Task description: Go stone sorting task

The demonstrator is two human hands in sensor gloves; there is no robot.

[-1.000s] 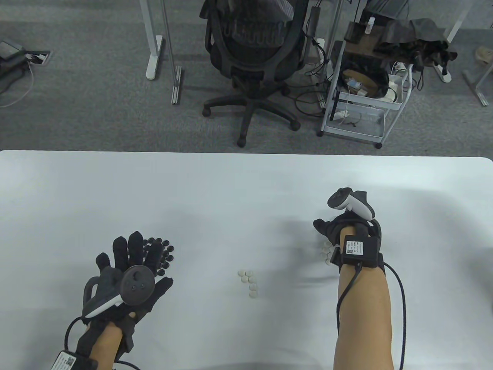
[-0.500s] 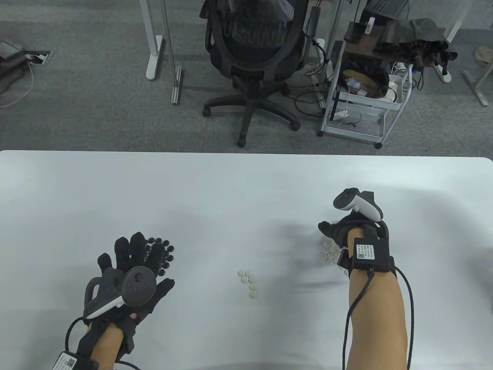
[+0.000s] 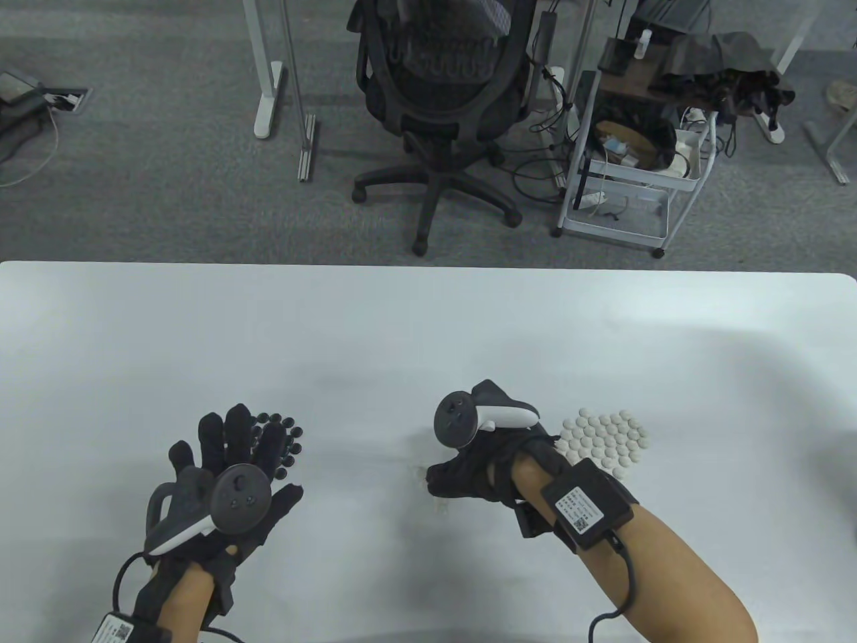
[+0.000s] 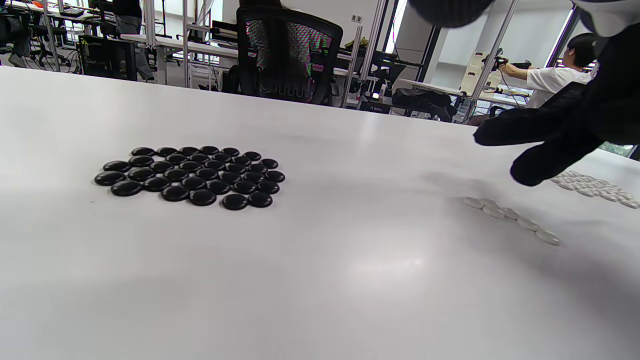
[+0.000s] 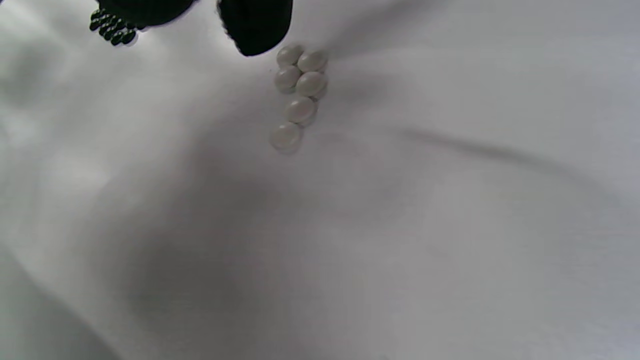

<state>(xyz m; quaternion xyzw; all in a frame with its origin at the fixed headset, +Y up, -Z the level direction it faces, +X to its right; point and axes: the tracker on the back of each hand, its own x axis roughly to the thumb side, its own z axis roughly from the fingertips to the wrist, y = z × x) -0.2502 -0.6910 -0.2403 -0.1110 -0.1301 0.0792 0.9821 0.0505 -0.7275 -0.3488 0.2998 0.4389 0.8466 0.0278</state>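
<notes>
— What lay furthest left on the surface (image 3: 402, 321)?

— The left hand (image 3: 227, 469), palm down with its fingers straight and spread, holding nothing. Its fingertips covered the near edge of the black stones (image 4: 190, 175), which sat packed in one tight patch. I'd judge the hand was parked there to keep that finished pile together, or simply to rest.

— And in the middle?

— Six loose white stones (image 5: 297, 95), four bunched and two trailing in a line. They looked like the last unsorted ones, since every other stone sat in a pile of its own colour.

— Where was the right hand?

— The right hand (image 3: 482, 469) hung directly over those loose stones, reaching in from the right, fingers pointing left and gently curled. One fingertip (image 5: 255, 25) was just beside the end of the bunch. Whether it touched a stone I couldn't tell; the wrist view was soft there. It pinched nothing that showed.

— And further right?

— The white pile (image 3: 606, 442), a neat patch just beside the right wrist, well apart from the black one. Keeping the colours on opposite sides probably let each hand serve its own pile.
</notes>
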